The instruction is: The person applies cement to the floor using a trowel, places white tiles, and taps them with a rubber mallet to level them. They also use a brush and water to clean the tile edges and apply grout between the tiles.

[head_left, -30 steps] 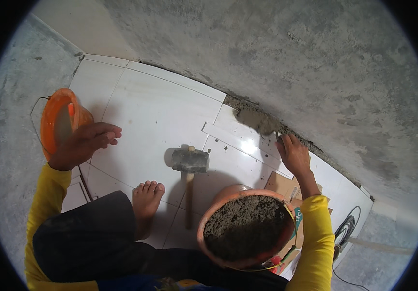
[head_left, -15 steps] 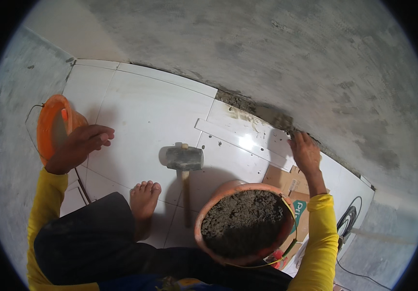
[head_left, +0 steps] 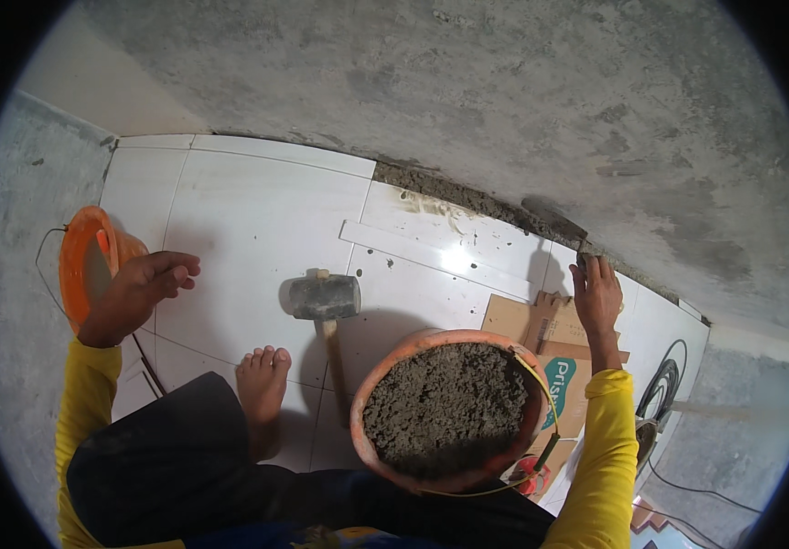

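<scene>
In my right hand [head_left: 597, 291], the fingers are closed on a trowel [head_left: 554, 220]. Its dark blade lies along the strip of mortar [head_left: 467, 195] in the gap between the white floor tiles and the grey wall; the handle is mostly covered by my hand. My left hand [head_left: 149, 285] hangs beside an orange bucket [head_left: 76, 265], fingers loosely bent and apart from the thumb, holding nothing. A round orange tub [head_left: 371, 389] full of grey mortar [head_left: 445, 412] stands in front of me. A rubber mallet [head_left: 324, 298] with a wooden handle rests on the tiles.
A narrow cut tile strip [head_left: 413, 253] lies on the floor tiles [head_left: 257, 220], among small mortar crumbs. Flattened cardboard [head_left: 509, 320] sits right of the tub. A coiled black cable [head_left: 660, 393] is farther right. My bare foot [head_left: 262, 384] is left of the mallet.
The trowel in my right hand has moved right along the wall gap, uncovering mortar behind it. My left hand stays near the orange bucket. The whole view has shifted slightly.
</scene>
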Demonstrator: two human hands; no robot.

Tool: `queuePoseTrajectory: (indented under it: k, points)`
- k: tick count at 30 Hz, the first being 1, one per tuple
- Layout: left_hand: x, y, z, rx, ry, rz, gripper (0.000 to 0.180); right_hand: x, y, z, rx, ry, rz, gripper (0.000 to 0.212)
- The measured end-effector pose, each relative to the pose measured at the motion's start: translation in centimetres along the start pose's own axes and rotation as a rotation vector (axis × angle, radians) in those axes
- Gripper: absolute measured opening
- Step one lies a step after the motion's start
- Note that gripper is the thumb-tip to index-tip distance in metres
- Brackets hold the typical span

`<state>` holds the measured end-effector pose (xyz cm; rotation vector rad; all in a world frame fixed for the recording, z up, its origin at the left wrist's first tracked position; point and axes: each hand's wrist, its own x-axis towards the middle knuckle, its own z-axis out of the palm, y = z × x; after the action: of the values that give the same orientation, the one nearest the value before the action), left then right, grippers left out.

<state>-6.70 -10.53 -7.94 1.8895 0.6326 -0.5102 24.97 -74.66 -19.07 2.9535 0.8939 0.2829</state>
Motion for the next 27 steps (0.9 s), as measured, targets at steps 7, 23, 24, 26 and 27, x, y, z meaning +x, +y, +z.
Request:
queuePoseTrajectory:
  k: [7, 23, 24, 26, 27]
  points:
    - [-0.2, 0.4, 0.3, 0.012, -0.001, -0.001, 0.048, 0.6, -2.8, 0.8, 0.012, 0.029, -0.029, 0.023]
    - [0.6, 0.6, 0.5, 0.012, -0.029, 0.014, 0.046, -1.2, -2.6, 1.4, -0.046, -0.045, 0.046, 0.026]
    - [0.6, 0.6, 0.5, 0.012, -0.030, 0.011, 0.046, -2.2, -2.8, 0.8, -0.053, -0.055, 0.113, 0.025]
    - [0.5, 0.7, 0.5, 0.015, -0.030, 0.013, 0.046, -2.8, -3.0, 0.3, -0.032, -0.055, 0.151, 0.023]
    - [0.7, 0.7, 0.5, 0.018, -0.034, 0.015, 0.046, -2.7, -4.0, -0.1, -0.010, -0.045, 0.124, 0.023]
